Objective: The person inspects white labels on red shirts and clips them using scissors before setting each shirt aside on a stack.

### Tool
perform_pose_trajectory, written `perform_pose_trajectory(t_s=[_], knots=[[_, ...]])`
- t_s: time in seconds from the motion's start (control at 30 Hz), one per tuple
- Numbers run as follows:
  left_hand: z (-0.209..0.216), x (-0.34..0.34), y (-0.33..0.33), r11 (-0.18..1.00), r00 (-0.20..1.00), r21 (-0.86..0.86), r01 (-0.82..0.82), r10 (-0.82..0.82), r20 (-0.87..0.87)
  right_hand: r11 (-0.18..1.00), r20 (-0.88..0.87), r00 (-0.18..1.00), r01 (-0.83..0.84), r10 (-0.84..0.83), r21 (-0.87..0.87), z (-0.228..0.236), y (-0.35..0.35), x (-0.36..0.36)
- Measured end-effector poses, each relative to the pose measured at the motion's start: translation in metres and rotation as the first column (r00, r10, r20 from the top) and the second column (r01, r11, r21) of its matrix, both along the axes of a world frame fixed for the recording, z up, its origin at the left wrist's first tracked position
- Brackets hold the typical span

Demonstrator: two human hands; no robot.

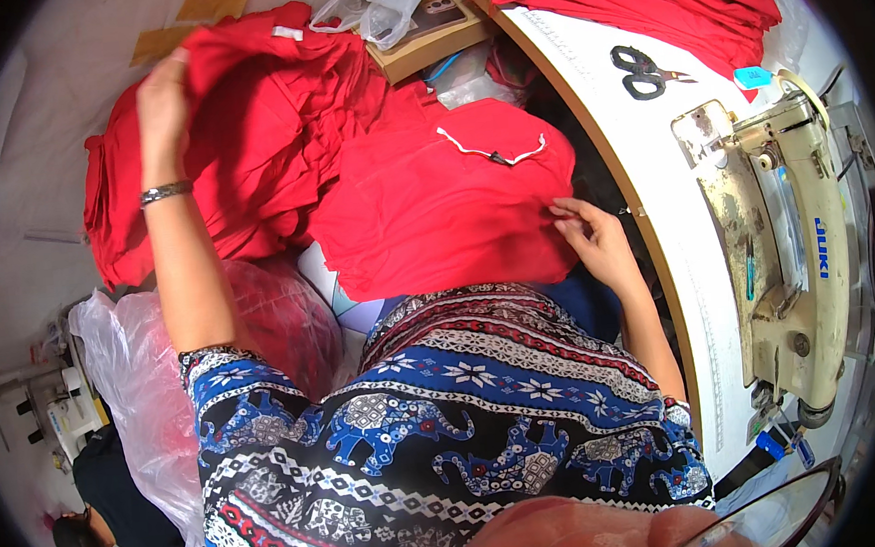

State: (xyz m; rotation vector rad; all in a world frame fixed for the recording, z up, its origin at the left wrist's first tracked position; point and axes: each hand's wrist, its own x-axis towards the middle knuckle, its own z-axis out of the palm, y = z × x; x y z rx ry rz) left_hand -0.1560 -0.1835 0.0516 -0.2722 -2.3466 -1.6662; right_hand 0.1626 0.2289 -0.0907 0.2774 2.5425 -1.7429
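Raised at the far left, my left hand (163, 100) grips the edge of a red garment (234, 60) with a small white label. That edge is lifted from a large heap of red fabric (251, 175). Across my lap lies another red garment (433, 204), spread fairly flat. A white drawstring (475, 149) with a small dark stopper rests on its far part. At this garment's right edge is my right hand (596, 244), fingers stretched out and slightly apart, holding nothing. Whether its fingertips touch the cloth, I cannot tell.
On the right, a white table (640, 151) carries a sewing machine (797, 251), black-handled scissors (646, 72) and more red cloth (641, 0). A cardboard box (423, 39) sits at the back. Beside me at left is a clear plastic bag (144, 392); a person (120, 493) is beyond it.
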Motion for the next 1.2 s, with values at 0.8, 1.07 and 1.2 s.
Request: perform_pose_trajectory(t_s=[0.8, 1.07, 1.2], knots=[[-0.137, 0.102, 0.091, 0.792, 0.912, -0.609, 0.051, -0.285, -0.294, 0.923, 0.099, 0.994, -0.073, 0.038, 0.378, -0.041, 0.03, -0.025], [-0.173, 0.139, 0.21, 0.531, 0.656, -0.655, 0.537, -0.751, -0.071, 0.704, -0.346, 0.936, 0.2, 0.068, 0.682, -0.045, -0.003, -0.025], [-0.17, 0.117, 0.241, 0.424, 0.619, -0.865, 0.268, -0.764, -0.183, 0.759, -0.318, 0.948, 0.225, -0.025, 0.611, -0.069, 0.006, -0.035]])
